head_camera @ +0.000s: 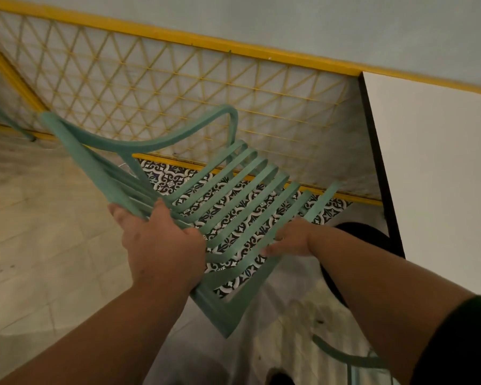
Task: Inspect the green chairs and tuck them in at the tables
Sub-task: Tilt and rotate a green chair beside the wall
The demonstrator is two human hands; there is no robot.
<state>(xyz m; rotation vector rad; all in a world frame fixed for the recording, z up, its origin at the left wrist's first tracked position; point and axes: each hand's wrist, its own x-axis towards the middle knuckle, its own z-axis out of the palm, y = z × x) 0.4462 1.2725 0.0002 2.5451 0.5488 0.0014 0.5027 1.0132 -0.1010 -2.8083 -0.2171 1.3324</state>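
green chair [225, 315] sits tilted mid-frame; left hand [161, 245] at its 8 o'clock, fingers clamped over the side rail; right hand [289, 240] at its 4 o'clock, fingers curled round a seat slat; white table [442, 162] at 3 o'clock

The way ahead is blocked by the yellow fence [178, 87], just behind the chair [150, 145]. The right side is closed off by the white table [442, 176], and a black round thing [356, 234] is seen under it. A second chair [342, 357] is set low on the right. Open floor [39, 232] is found on the left.
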